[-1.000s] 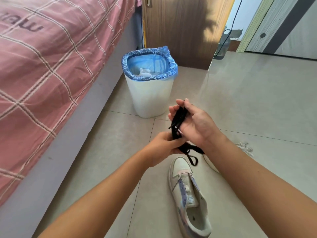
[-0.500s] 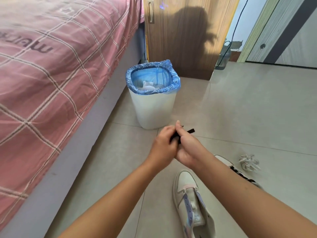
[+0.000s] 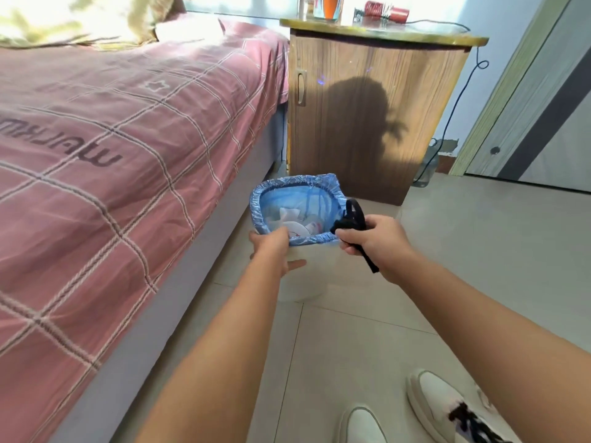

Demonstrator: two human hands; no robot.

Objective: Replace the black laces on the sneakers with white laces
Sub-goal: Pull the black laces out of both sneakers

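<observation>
My right hand (image 3: 372,241) grips a bundled black lace (image 3: 350,219) at the near right rim of the white waste bin (image 3: 300,282), which is lined with a blue bag (image 3: 265,199). One lace end hangs below my fist. My left hand (image 3: 271,251) holds the bin's near left rim, thumb against its white wall. Two white sneakers lie at the bottom edge: one (image 3: 361,423) shows only its toe, the other (image 3: 438,398) at the right still carries a black lace (image 3: 470,420). The white laces are out of view.
A bed with a pink checked cover (image 3: 112,155) runs along the left. A wooden bedside cabinet (image 3: 367,107) stands behind the bin, with a cable (image 3: 457,100) hanging at its right. A door (image 3: 543,107) is at the far right. Pale floor tiles (image 3: 479,251) stretch to the right.
Both hands moved forward from above the sneakers to the bin. They separated: the left now holds the bin rim, the right alone carries the black lace. The view tilted upward.
</observation>
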